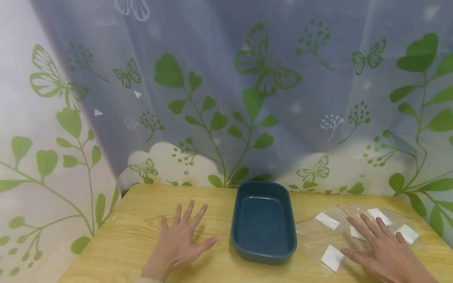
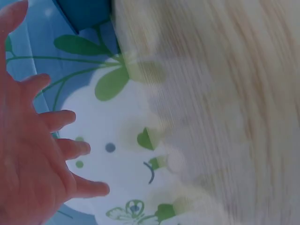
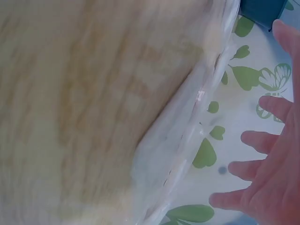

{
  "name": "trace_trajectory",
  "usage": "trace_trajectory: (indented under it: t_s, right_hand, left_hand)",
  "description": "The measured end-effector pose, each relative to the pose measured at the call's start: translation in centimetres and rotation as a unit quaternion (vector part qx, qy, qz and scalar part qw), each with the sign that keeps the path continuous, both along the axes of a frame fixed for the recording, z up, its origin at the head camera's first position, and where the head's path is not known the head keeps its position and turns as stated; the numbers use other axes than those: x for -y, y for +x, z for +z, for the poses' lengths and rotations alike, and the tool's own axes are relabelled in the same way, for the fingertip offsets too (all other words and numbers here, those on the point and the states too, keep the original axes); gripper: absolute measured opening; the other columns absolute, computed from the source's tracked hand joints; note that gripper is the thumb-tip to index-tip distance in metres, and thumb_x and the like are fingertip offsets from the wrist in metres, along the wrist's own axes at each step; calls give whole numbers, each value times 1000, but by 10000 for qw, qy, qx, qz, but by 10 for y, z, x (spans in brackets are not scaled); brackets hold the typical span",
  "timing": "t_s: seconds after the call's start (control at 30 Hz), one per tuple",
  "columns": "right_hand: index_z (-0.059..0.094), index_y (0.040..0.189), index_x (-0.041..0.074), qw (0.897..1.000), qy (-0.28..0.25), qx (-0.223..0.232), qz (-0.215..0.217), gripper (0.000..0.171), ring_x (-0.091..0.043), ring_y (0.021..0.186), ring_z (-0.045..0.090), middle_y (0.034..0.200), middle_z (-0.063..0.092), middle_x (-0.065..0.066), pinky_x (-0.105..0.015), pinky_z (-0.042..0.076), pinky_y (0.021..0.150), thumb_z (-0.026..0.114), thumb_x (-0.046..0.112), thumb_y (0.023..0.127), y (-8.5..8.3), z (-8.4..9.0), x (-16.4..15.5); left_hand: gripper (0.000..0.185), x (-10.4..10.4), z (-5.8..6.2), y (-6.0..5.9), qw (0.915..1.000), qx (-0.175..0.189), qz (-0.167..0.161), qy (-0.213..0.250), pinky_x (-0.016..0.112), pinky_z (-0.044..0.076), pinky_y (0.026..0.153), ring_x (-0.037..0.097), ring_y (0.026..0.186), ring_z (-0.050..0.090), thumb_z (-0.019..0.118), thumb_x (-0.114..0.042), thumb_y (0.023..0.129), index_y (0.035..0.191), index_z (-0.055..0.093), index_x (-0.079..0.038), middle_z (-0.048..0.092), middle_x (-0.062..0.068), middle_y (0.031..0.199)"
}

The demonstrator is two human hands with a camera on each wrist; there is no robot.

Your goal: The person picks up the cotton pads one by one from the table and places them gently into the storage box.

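Bags of clear plastic lie flat on the bench at about 4 o'clock from the blue tub, each with a white square showing inside; several such squares are scattered across that patch. The right hand rests on top of them, fingers straight and spread, its grip apart and closed round nothing. In the right wrist view the same hand shows with splayed fingers beside a crinkled plastic edge, though the picture is blurred.

The left hand lies palm down on bare wood at about 9 o'clock from the tub, fingers fanned, grip apart, touching only the bench. The left wrist view shows that hand open too, with the leaf-printed curtain beyond it and a corner of the tub at the top.

The tub stands between the two hands, just beside the left thumb tip and near the closest bag, so it blocks a straight path from one hand to the other. Behind it, at 12 o'clock, the curtain hangs down to the far bench edge. Open wood lies to the left of the left hand, out to the rounded corner at 10 o'clock. On the right the bags reach close to the bench edge at 3 o'clock, leaving little spare surface there.
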State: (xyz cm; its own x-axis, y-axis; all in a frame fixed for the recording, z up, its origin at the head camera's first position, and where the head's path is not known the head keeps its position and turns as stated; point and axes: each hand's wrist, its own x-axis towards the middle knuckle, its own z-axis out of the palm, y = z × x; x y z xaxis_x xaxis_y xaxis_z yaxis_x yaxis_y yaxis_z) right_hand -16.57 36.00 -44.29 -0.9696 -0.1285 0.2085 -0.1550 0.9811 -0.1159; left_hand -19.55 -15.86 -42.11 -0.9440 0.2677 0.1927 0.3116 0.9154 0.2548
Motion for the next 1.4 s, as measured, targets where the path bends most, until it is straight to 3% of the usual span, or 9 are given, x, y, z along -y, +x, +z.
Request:
trace_trajectory:
  t_s: [0.17,0.27,0.43,0.63,0.8,1.0,1.23,1.4]
  right_hand:
    - [40,158,17,9996,-116,-153,227,85,-64,130,44,151,44,-36,-86,37,83,68,60,91,-8,0,2]
    - [50,150,9,9983,-329,-221,418,76,-60,129,48,145,52,-35,-80,41,86,69,55,93,-15,0,3]
    - [57,143,5,9955,-745,-126,572,64,-58,123,55,137,61,-30,-72,47,89,67,49,97,-26,1,4]
    - [57,143,2,9922,-1094,7,600,63,-58,121,57,138,61,-29,-72,47,89,64,47,99,-39,0,3]
    - [58,142,1,9907,-1226,136,572,63,-58,120,57,138,61,-31,-72,47,90,64,48,100,-47,-3,1]
    - [62,135,-2,9913,-1143,-90,654,59,-59,117,58,133,63,-32,-73,46,92,67,43,98,-56,-10,-2]
    - [65,131,-5,9918,-974,-177,808,58,-48,102,68,120,71,-29,-67,52,86,69,41,96,-63,-12,-3]
    - [68,127,-3,9949,-746,-24,677,57,-51,105,66,120,70,-30,-68,49,89,67,46,97,-67,-12,-2]
  left_hand:
    - [84,-8,3,-2,9961,454,-294,696,84,14,112,46,157,14,52,-74,93,163,19,-41,18,8,172]
    - [82,-16,5,-2,9926,500,-479,1000,81,16,114,42,158,18,52,-72,94,163,19,-43,21,7,172]
    - [79,-28,6,-4,9886,487,-642,1276,75,23,117,39,156,27,54,-70,95,162,21,-45,26,6,170]
    - [80,-41,6,-10,9827,827,-643,1530,76,26,115,38,155,28,54,-72,93,161,19,-49,24,1,171]
    - [83,-52,5,-15,9794,1147,-729,1491,76,27,114,42,155,28,52,-76,92,162,16,-48,21,3,172]
    - [92,-64,3,-22,9807,1227,-888,1239,74,30,113,45,152,32,50,-78,91,165,14,-36,20,9,172]
    - [102,-73,0,-27,9792,1349,-889,1228,73,31,115,42,154,29,50,-83,87,166,9,-34,19,10,172]
    - [110,-78,-2,-29,9760,1598,-872,1194,70,29,117,40,155,29,55,-84,84,167,7,-29,18,9,173]
